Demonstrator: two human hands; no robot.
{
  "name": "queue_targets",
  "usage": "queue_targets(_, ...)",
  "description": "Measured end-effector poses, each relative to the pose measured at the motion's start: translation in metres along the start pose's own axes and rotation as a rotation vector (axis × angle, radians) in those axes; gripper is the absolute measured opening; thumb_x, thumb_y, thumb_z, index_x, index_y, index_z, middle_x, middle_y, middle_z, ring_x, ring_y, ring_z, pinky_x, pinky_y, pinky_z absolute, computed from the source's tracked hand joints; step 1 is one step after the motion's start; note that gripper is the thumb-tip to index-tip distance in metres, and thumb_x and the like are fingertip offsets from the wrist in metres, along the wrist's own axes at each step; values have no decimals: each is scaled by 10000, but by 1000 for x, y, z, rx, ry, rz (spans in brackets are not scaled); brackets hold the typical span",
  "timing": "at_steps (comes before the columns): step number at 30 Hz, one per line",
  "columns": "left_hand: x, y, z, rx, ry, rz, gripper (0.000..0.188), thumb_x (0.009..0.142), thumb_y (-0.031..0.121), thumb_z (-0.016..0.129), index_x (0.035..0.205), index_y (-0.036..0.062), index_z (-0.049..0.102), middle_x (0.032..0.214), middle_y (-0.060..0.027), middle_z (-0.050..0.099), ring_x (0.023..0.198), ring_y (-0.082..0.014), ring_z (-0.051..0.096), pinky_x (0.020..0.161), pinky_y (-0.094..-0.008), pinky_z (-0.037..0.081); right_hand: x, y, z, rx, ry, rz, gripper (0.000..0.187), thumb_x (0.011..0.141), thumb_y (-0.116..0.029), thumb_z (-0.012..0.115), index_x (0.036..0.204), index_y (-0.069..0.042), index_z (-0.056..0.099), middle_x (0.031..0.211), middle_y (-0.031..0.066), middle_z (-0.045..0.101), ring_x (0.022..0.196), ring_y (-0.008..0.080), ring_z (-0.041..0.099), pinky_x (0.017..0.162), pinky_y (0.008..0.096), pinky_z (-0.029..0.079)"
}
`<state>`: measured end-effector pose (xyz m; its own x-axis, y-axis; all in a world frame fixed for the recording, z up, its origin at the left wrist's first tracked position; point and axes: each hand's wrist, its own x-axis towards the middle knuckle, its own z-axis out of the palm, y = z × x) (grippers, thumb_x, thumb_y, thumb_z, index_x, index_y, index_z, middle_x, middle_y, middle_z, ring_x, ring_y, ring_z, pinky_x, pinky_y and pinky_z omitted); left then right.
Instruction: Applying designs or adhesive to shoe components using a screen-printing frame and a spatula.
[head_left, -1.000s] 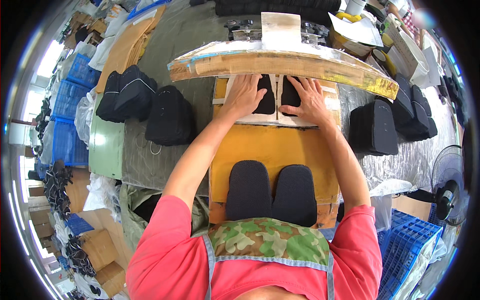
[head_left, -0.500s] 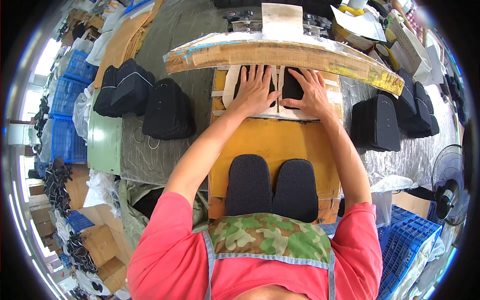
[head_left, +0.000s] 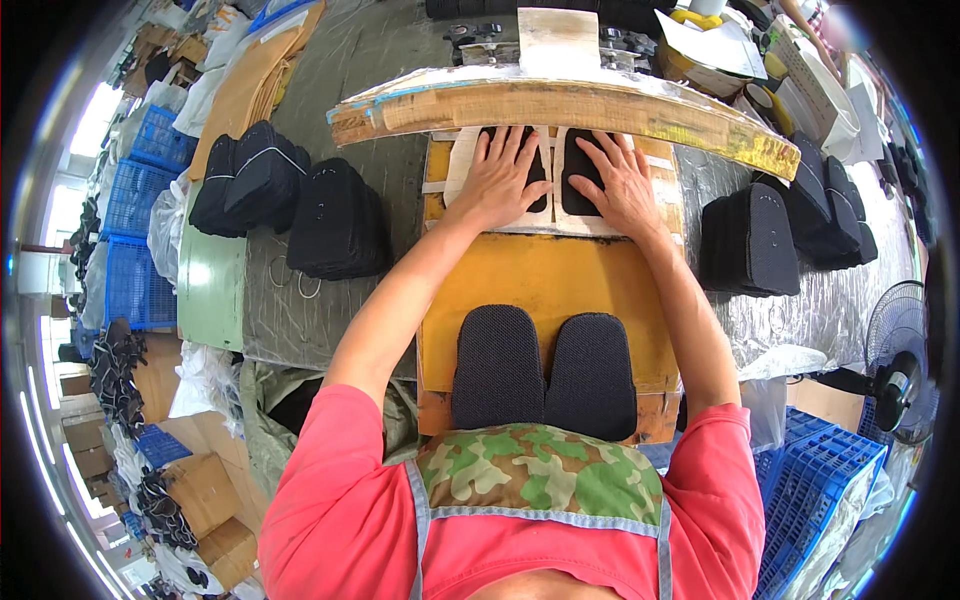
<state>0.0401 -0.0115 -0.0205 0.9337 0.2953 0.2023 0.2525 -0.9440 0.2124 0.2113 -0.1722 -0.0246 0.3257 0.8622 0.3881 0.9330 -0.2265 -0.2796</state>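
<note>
The left hand, fingers spread, rests over the left black pad; the right hand, also spread, over the right black pad. Both pads lie in a white frame at the yellow board's twelve o'clock; two loose pads lie at six.

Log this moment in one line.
left hand: flat on left black pad | right hand: flat on right black pad | two dark pads: nearer body
</note>
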Motion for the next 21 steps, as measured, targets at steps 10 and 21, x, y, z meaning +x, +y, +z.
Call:
queue_targets(10,-17,17,-16,-5,-154,-52,808,953,476,517,1540,9,217,1624,-243,31,1509,-394,-17,1161,-635,17,-5,-4,-8,12,21,-8,719,821,-579,672,1359,-118,555,1423,113,490,1379,318,363,1141,494,239)
queue_targets(21,-58,-27,-59,-418,408,-314,646,978,360,530,1452,-38,346,1549,-241,279,1463,-382,227,1150,-588,152,-45,-15,-39,29,-28,35,462,898,-323,645,1306,-115,584,1422,84,504,1383,301,391,1147,505,238)
